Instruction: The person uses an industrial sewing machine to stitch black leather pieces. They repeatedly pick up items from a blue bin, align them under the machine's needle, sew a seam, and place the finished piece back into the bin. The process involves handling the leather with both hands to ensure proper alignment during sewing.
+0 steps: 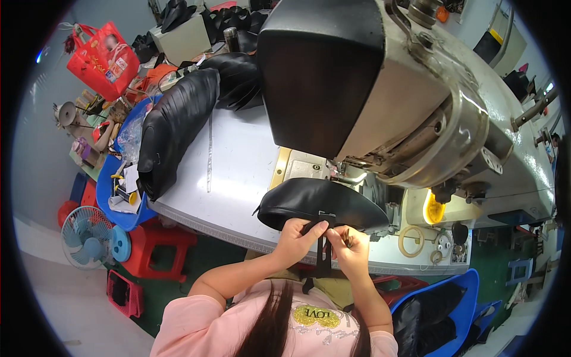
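A curved black leather-like piece point(309, 198), perhaps part of a bag, lies at the front edge of the white table below the sewing machine head point(324, 77). A narrow black strap point(324, 257) hangs from its near side, with a thin metal outline like a buckle at its top. My left hand point(299, 239) pinches the strap between thumb and fingers. Close beside it, my right hand point(351, 247) is closed with thumb and fingertips at the strap's other edge. Something small and brownish shows among the right fingers, too small to name.
Stacked black leather-like pieces point(181, 128) lie at the table's left. Left of the table are a blue tub point(104, 187), a red stool point(148, 253) and a fan point(89, 244). A tape roll point(410, 241) lies at right, above a blue bin point(470, 291) of black pieces.
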A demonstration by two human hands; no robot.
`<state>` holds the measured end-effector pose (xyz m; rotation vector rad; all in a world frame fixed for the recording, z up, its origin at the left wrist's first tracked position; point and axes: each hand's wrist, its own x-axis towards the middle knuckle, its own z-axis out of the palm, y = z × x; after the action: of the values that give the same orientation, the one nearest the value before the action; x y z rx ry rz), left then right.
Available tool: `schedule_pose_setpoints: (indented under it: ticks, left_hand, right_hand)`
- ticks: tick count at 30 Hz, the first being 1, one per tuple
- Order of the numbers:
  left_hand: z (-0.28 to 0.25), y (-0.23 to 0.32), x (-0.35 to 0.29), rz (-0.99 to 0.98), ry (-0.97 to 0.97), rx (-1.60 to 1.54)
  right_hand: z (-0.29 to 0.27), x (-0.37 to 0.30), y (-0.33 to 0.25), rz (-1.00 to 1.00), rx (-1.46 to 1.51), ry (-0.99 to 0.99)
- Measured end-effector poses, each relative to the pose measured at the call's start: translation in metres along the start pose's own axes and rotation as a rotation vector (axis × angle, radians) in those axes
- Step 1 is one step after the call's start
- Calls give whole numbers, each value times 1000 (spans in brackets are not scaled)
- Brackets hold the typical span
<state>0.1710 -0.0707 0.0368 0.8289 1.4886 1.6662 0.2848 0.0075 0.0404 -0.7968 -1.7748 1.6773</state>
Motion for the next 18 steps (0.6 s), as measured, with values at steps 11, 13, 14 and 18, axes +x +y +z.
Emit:
schedule_pose_setpoints:
  ticks: [11,13,14,18]
  left_hand:
    - [-27,25,16,181,-292,402]
    - [-28,27,19,171,-381,437]
    - [-30,28,22,153,-400,463]
    - [-36,42,25,-3,-333,459]
  right_hand:
    - [-63,35,-28,-77,-255,-158]
    - [-59,47,-22,252,65,-429]
    - [-50,49,-29,286,196,-449]
    - [-32,54,-56,367,-60,-345]
